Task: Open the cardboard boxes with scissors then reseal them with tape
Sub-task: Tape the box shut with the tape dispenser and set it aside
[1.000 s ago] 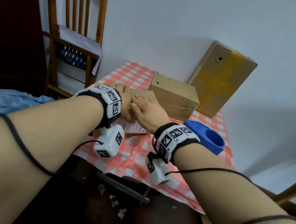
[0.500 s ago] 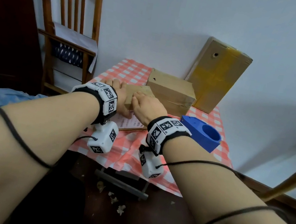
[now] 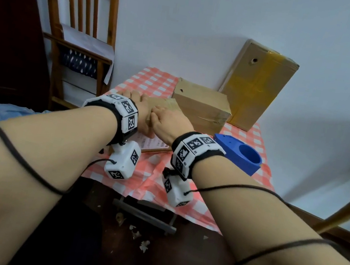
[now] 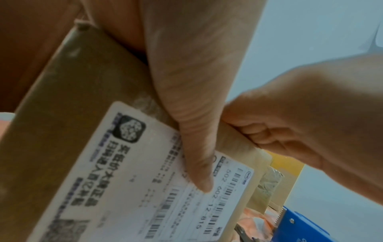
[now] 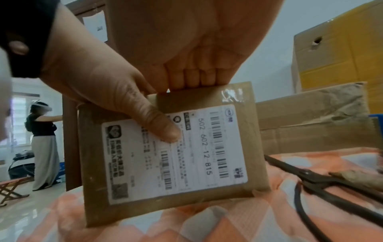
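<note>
1. The left thumb point(image 5: 163, 129) is pressed flat on the white shipping label point(image 5: 176, 153) of a small flat cardboard box point(image 5: 99, 163); the rest of that hand's fingers are hidden behind the box, so the box is pinched between thumb and fingers.
2. The fingers point(image 5: 192, 78) of the right hand point(image 3: 168, 123) are curled over the box's top edge, where clear tape point(image 5: 232, 95) is seen along the flap.
3. The left hand point(image 3: 140, 113) is placed just beside the right, both touching the same box, which is stood on its lower edge on the checked tablecloth point(image 3: 154, 83) with the label turned toward the person.
4. A pair of dark scissors point(image 5: 323, 185) is laid on the cloth just to the right of the box, untouched by either hand.
5. A medium cardboard box point(image 3: 201, 106) is set behind the small one, and a large cardboard box point(image 3: 257, 85) with yellow tape is leaned against the white wall behind that.
6. A blue tape dispenser point(image 3: 241, 156) is placed near the right wrist, on the table's right side.
7. A wooden chair point(image 3: 77, 32) is stood to the left of the table.
8. Another person point(image 5: 43, 144) is seen far off in the right wrist view.
</note>
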A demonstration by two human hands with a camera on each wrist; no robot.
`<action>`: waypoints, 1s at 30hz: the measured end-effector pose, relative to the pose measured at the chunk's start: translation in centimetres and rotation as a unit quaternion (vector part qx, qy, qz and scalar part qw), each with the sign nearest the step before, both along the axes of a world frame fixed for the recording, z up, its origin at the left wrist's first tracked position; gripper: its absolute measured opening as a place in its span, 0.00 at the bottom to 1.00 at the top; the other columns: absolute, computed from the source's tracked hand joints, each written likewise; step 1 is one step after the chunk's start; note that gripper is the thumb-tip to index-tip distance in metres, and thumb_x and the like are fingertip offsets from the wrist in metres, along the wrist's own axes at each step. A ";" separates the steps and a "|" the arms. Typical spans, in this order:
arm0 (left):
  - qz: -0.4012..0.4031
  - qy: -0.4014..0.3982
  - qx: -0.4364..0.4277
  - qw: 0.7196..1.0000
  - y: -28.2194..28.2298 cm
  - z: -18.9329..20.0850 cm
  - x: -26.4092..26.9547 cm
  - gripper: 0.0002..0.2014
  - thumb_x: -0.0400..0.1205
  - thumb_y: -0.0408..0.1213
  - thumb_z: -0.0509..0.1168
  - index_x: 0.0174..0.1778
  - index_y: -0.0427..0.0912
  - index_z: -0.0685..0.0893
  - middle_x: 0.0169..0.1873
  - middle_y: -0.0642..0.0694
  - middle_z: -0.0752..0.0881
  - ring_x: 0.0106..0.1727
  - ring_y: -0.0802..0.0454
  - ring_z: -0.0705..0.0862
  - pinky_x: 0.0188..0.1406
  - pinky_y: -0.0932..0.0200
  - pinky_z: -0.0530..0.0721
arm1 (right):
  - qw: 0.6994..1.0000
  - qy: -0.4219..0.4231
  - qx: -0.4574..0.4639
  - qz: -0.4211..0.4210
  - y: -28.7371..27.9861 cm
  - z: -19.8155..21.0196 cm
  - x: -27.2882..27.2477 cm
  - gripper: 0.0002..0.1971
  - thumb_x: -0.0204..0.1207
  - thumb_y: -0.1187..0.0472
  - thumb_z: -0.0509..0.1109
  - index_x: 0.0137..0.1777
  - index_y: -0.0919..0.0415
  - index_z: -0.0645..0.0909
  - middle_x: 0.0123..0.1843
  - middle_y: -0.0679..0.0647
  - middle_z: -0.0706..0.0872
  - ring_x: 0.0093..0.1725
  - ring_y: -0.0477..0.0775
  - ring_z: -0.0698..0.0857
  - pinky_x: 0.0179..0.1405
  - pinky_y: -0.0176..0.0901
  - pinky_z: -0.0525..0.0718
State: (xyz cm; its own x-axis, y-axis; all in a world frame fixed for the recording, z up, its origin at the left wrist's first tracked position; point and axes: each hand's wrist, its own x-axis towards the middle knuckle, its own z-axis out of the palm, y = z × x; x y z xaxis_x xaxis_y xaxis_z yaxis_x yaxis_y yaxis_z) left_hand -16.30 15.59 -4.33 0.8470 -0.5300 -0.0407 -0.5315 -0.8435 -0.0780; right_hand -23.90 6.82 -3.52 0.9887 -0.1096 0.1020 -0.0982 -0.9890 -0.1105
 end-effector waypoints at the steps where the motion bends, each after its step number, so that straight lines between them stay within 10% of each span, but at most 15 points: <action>1: 0.001 0.004 -0.003 1.000 0.0 0.0 -0.1 0.56 0.70 0.63 0.70 0.83 0.36 0.48 0.78 0.35 0.60 0.79 0.37 0.59 0.79 0.41 0.57 | 1.000 0.002 -0.003 0.007 -0.1 -0.1 0.0 0.17 0.85 0.58 0.50 0.57 0.65 0.80 0.63 0.61 0.82 0.63 0.62 0.80 0.63 0.51 0.75; 8: 0.002 0.027 -0.003 1.000 -0.4 0.6 -0.6 0.57 0.70 0.62 0.72 0.83 0.36 0.46 0.78 0.36 0.58 0.80 0.37 0.58 0.79 0.44 0.58 | 0.995 -0.080 0.002 0.054 -0.6 -1.0 -3.8 0.19 0.82 0.55 0.53 0.57 0.64 0.82 0.60 0.57 0.85 0.60 0.60 0.81 0.56 0.52 0.80; 12: -0.018 0.030 0.006 0.999 0.1 0.7 0.1 0.62 0.66 0.69 0.71 0.83 0.37 0.45 0.80 0.36 0.57 0.81 0.36 0.56 0.80 0.42 0.56 | 0.974 -0.184 0.085 -0.099 -0.8 0.1 -3.4 0.18 0.79 0.47 0.60 0.45 0.60 0.85 0.44 0.54 0.87 0.46 0.57 0.85 0.45 0.49 0.84; 17: -0.028 0.030 0.006 0.999 0.2 0.6 0.2 0.61 0.67 0.68 0.71 0.84 0.37 0.46 0.80 0.35 0.58 0.80 0.37 0.57 0.79 0.43 0.56 | 0.918 -0.074 0.264 -0.285 -1.7 -0.3 -1.4 0.41 0.66 0.33 0.72 0.68 0.66 0.72 0.65 0.61 0.79 0.65 0.62 0.78 0.64 0.55 0.79; 23: -0.033 0.038 0.008 0.999 0.2 0.9 0.3 0.62 0.66 0.69 0.71 0.84 0.37 0.45 0.80 0.36 0.57 0.80 0.37 0.57 0.79 0.44 0.55 | 0.913 -0.130 0.316 -0.223 -4.4 -0.8 -1.7 0.18 0.79 0.48 0.67 0.33 0.61 0.77 0.37 0.60 0.87 0.37 0.61 0.85 0.45 0.55 0.85; 30: -0.028 0.038 0.009 0.999 0.2 0.8 0.3 0.62 0.67 0.68 0.71 0.84 0.38 0.44 0.81 0.36 0.56 0.81 0.37 0.55 0.80 0.43 0.55 | 0.913 -0.105 0.323 -0.227 -4.2 -0.7 -1.2 0.21 0.76 0.43 0.68 0.37 0.63 0.80 0.38 0.56 0.86 0.40 0.58 0.85 0.39 0.46 0.82</action>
